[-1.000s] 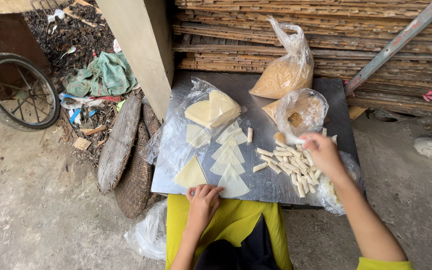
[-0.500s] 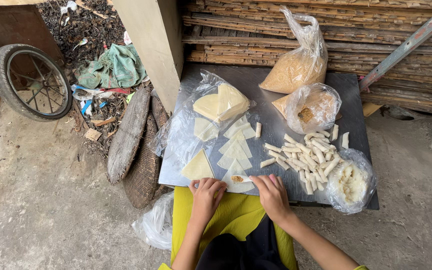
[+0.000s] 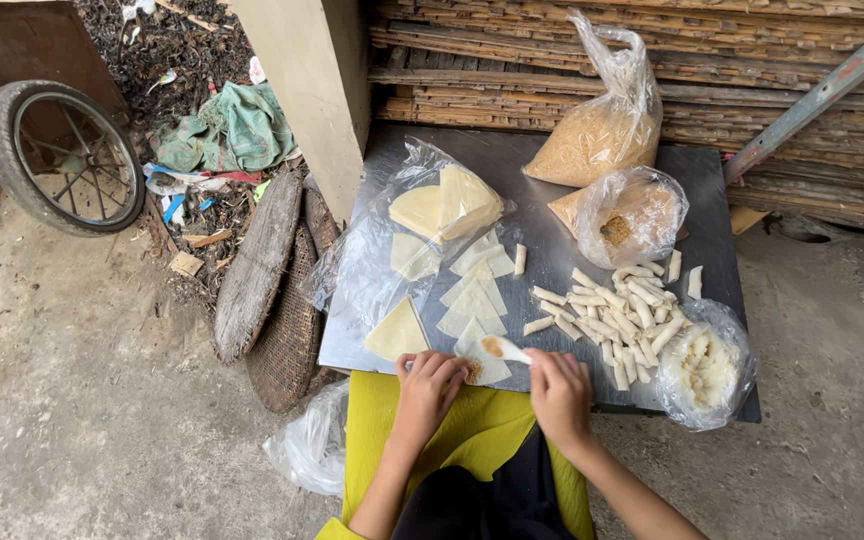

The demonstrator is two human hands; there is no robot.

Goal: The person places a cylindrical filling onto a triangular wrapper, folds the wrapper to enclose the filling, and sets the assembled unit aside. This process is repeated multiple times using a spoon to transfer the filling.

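On the near edge of a grey metal board (image 3: pixel 542 170) lies a pale triangular wrapper (image 3: pixel 487 365) with a dab of brown filling on it. My left hand (image 3: pixel 430 388) presses on the wrapper's near left corner. My right hand (image 3: pixel 557 392) holds a small white spoon (image 3: pixel 504 349) whose tip, smeared with filling, rests over the wrapper. More triangular wrappers (image 3: pixel 472 295) lie just beyond, and one separate wrapper (image 3: pixel 395 331) lies to the left. A heap of rolled white sticks (image 3: pixel 617 310) sits to the right of my hands.
A stack of wrappers in clear plastic (image 3: pixel 447 205) sits at the board's far left. Two bags of brown crumbs (image 3: pixel 607 125) (image 3: pixel 624 215) stand at the back, a bag of white filling (image 3: pixel 704 365) at the right. A wheel (image 3: pixel 62 158), wooden slab (image 3: pixel 257 265) and concrete post (image 3: pixel 312 90) are left.
My right hand came back from the rolled sticks to the near edge and now holds the spoon over the wrapper. My left hand moved up onto the wrapper. The view shifted slightly.
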